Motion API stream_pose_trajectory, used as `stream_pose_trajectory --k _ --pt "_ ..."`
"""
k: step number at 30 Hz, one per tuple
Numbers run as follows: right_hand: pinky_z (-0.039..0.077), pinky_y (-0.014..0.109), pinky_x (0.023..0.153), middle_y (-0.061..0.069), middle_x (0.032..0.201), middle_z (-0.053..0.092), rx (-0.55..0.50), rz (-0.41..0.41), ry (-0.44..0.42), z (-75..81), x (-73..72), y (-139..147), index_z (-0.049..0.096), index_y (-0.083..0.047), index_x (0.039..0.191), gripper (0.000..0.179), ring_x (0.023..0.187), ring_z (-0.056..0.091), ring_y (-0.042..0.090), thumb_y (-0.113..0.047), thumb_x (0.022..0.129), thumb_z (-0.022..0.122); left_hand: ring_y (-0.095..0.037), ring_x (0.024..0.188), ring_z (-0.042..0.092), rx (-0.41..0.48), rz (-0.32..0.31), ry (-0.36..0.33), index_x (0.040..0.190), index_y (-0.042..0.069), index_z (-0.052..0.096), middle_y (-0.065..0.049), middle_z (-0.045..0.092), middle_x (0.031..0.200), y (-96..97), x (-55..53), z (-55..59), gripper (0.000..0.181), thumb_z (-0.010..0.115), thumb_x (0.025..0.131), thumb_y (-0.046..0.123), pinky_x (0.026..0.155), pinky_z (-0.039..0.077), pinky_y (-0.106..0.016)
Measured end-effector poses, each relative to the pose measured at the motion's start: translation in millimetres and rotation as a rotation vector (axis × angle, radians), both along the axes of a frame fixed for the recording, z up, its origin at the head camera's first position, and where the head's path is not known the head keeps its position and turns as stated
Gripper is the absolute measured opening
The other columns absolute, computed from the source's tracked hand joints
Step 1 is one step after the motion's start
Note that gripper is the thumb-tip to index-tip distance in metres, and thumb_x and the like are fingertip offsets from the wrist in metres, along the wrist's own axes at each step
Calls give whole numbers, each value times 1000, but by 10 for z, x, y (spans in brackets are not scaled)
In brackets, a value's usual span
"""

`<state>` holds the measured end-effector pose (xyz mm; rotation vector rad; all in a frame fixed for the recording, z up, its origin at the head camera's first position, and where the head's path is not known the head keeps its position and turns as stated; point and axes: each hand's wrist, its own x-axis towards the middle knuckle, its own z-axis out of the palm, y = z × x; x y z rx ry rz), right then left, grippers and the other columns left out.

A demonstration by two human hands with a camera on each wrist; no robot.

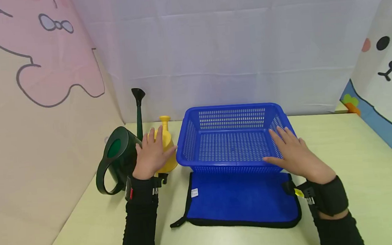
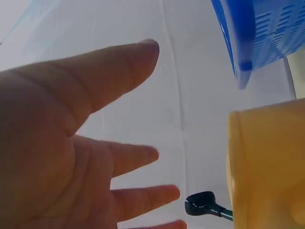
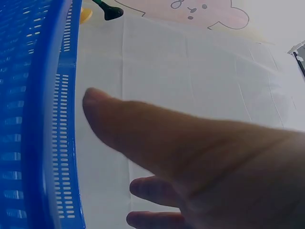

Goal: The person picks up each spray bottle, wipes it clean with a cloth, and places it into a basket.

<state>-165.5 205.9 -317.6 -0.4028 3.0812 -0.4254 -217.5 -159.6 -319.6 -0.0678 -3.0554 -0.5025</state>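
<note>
My left hand [image 1: 150, 156], fingers spread and straight, is over the yellow watering can [image 1: 168, 149], which it partly hides in the head view. Beside it on the left stands a dark green watering can [image 1: 123, 154] with a long spout. My right hand [image 1: 294, 155] is spread above the right front corner of the blue plastic basket [image 1: 236, 162]. Neither hand holds anything. In the left wrist view, the yellow can [image 2: 271, 157] and the basket [image 2: 240, 43] lie off the fingertips. The right wrist view has the basket's rim [image 3: 40, 119] beside the thumb.
A blue cloth [image 1: 242, 201] with black edging and a white tag lies in front of the basket, partly beneath it. All stand on a pale yellow table [image 1: 350, 187]. A white curtain [image 1: 232, 51] hangs behind, and printed cloth walls [image 1: 64, 147] rise at both sides.
</note>
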Motion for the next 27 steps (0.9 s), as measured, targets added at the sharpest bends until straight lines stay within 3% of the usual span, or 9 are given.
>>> stream_pose_trajectory --k 7,12,15,18,22,27 --pt "18 69 100 34 144 19 0 37 36 47 -4 25 23 6 141 81 131 16 54 -42 85 58 -47 130 26 64 134 103 146 3 9 -27 17 148 -130 -5 -93 88 59 85 41 103 25 -63" --pt "18 66 103 33 143 23 -32 46 77 71 5 61 26 5 140 77 130 21 53 -37 86 60 -49 125 33 69 189 126 144 -5 6 -30 22 143 -251 100 -249 93 60 84 43 99 30 -63" --pt "20 65 102 32 142 26 -46 47 101 86 14 62 27 4 140 75 129 24 52 -36 86 60 -49 114 44 78 236 148 139 -9 18 -32 37 131 -322 165 -341 93 63 80 48 91 36 -63" --pt "23 64 102 30 142 28 -49 41 108 94 16 51 28 3 140 73 129 27 50 -36 86 59 -41 89 55 98 240 145 123 -9 38 -27 52 106 -395 203 -436 79 66 77 49 74 46 -53" --pt "25 64 101 28 142 30 -50 35 117 97 15 28 30 1 140 71 129 29 48 -34 86 60 -26 71 53 249 176 97 104 -6 51 -20 57 90 -444 181 -562 50 61 85 39 58 45 -30" --pt "27 63 100 27 141 33 -58 45 131 105 13 1 32 0 139 69 128 30 47 -32 86 61 -24 82 49 603 174 -34 106 -2 54 -15 57 95 -433 83 -715 39 52 91 34 70 41 -25"
